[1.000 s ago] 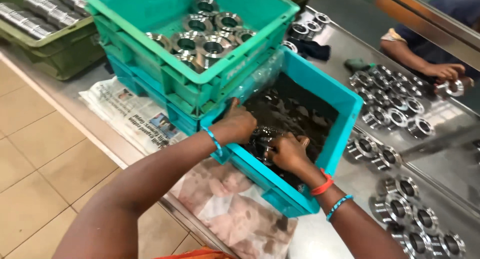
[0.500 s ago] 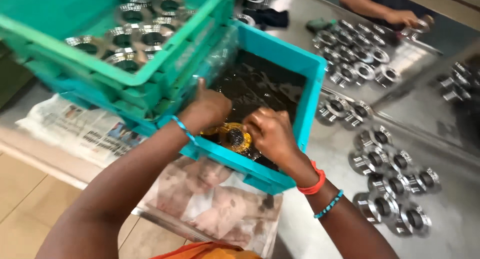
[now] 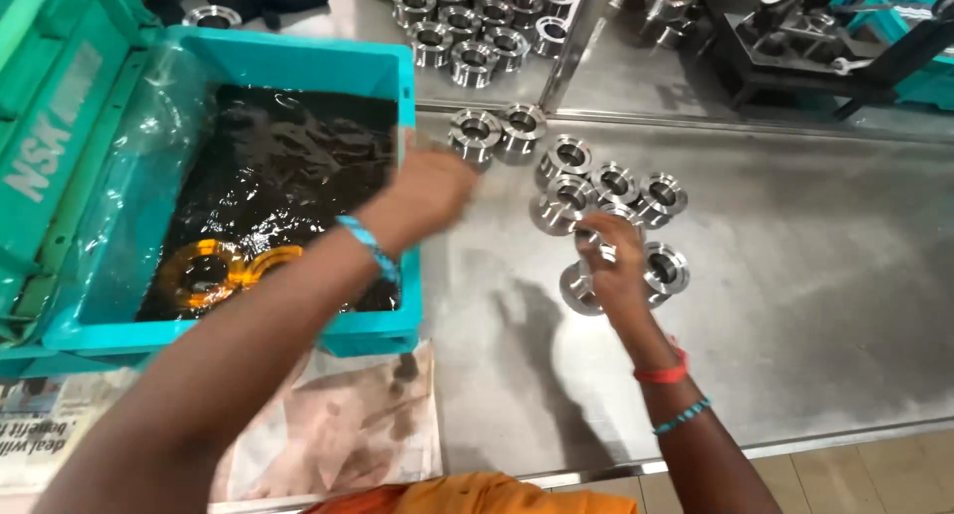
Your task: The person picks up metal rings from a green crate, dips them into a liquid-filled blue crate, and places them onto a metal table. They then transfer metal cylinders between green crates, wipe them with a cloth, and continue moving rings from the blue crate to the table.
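The right hand [image 3: 611, 266] grasps a metal ring [image 3: 586, 286] in its fingers, on the bench [image 3: 795, 276] beside other rings [image 3: 606, 191]. The left hand [image 3: 432, 186] is blurred over the teal crate [image 3: 388, 325]; its fingers cannot be told.

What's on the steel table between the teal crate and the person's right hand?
In the head view, the stretch between the teal crate and the right hand is bare steel table, carrying only shadow. The left hand hangs blurred above it.

Head camera looks steeply down, close over the steel table [image 3: 795, 305].
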